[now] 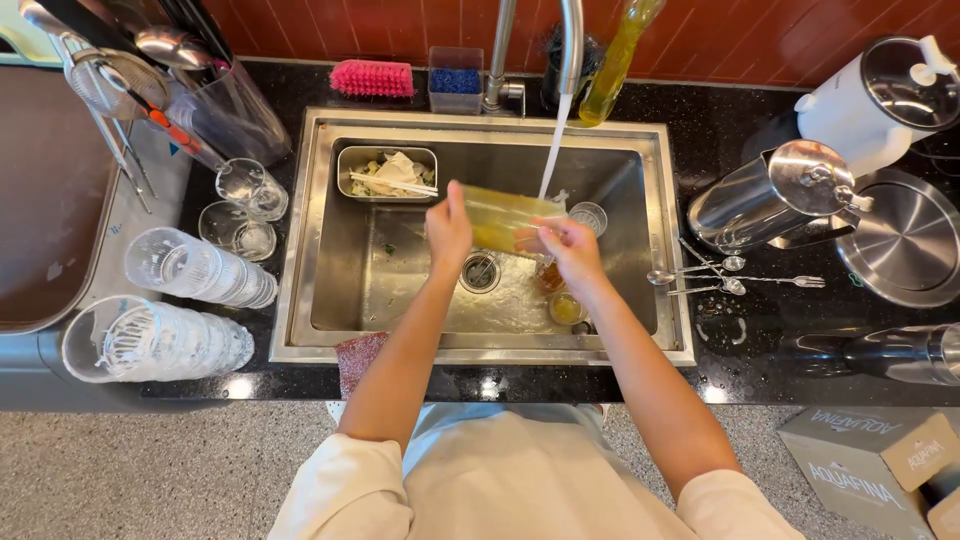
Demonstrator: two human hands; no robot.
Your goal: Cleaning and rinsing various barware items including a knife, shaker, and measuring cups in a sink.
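Note:
My left hand [448, 232] and my right hand [570, 250] hold a clear plastic cup [505, 218] with yellowish liquid sideways over the steel sink [480, 125]. Each hand grips one end. Water [553, 150] streams from the tap [570, 40] onto the cup near my right hand. Below my right hand, two small glasses [563, 305] with orange-yellow liquid stand on the sink floor beside the drain [480, 272]. Another small glass [588, 216] sits behind them.
A metal tray of scraps [388, 173] rests in the sink's back left. Stacked clear cups [200, 268] and glasses [250, 187] lie on the left counter. Steel jugs [770, 195], a lid [905, 240] and spoons [720, 275] occupy the right. A pink brush [372, 78] is behind.

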